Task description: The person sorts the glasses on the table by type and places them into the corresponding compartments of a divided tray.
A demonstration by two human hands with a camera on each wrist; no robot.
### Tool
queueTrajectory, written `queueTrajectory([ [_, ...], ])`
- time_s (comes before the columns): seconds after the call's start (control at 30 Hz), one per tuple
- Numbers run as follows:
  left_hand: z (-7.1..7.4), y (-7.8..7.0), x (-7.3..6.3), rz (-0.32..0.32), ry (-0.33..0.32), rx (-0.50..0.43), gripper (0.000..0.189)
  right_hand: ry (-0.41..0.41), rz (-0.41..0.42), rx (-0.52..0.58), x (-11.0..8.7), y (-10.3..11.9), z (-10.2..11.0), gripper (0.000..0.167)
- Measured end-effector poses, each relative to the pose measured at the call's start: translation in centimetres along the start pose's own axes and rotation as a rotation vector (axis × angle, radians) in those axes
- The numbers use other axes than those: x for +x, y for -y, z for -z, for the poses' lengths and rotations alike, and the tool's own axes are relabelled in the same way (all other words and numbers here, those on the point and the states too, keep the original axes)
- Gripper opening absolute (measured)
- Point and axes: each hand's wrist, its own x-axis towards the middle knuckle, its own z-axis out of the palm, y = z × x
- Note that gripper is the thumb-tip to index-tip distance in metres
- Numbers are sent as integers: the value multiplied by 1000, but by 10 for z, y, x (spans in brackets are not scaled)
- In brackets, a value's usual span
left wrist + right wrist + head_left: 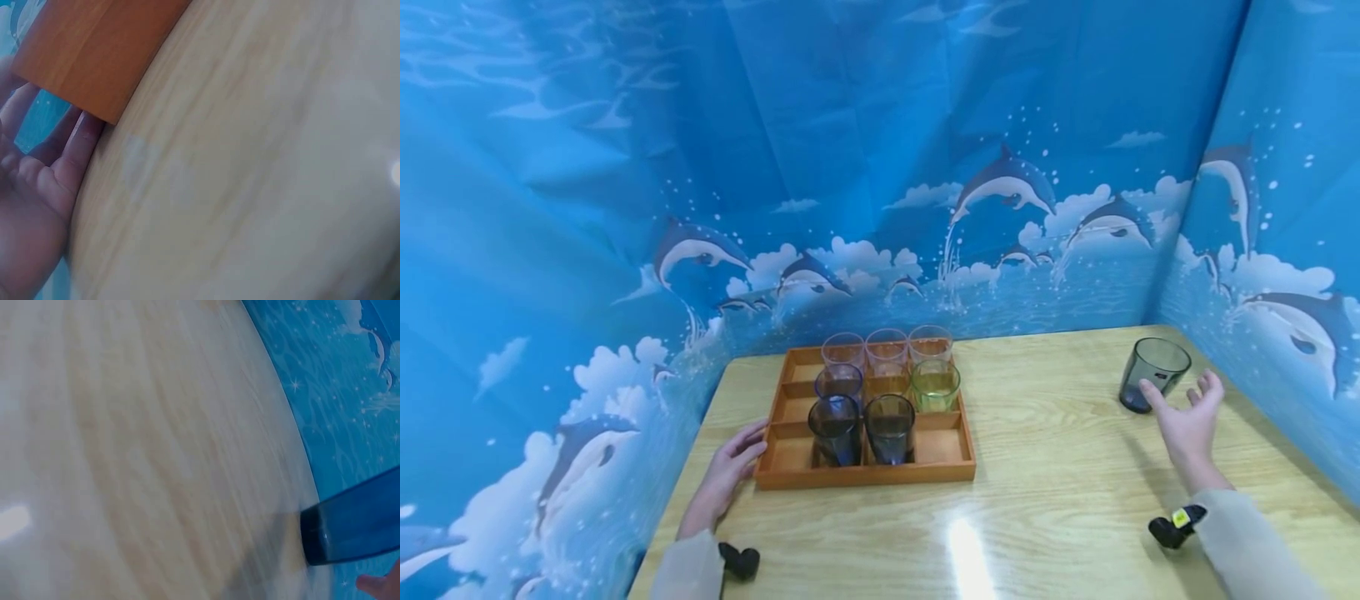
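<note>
At the right of the table stands a grey see-through glass, also in the right wrist view as a dark blue-looking glass. My right hand is beside it with fingers spread and the thumb overlapping its near side. A brown wooden tray with compartments lies left of centre. My left hand rests at its left side, fingertips at the wall near the front corner. In the tray's front row stand two dark glasses; behind them are a blue-rimmed glass, an amber glass and a green glass.
Three pale pinkish glasses fill part of the tray's back row. The light wood table ends at a blue dolphin-print backdrop behind and along both sides. Light glares off the tabletop near the front.
</note>
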Motion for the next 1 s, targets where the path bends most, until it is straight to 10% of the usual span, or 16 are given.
queueTrajectory([
  [0.27,2,-1,2,4,-8,28,57,91,36,-135,33,-12,6,101],
  [1.0,2,0,2,11,-5,40,58,245,93,-208,45,-1,7,93],
])
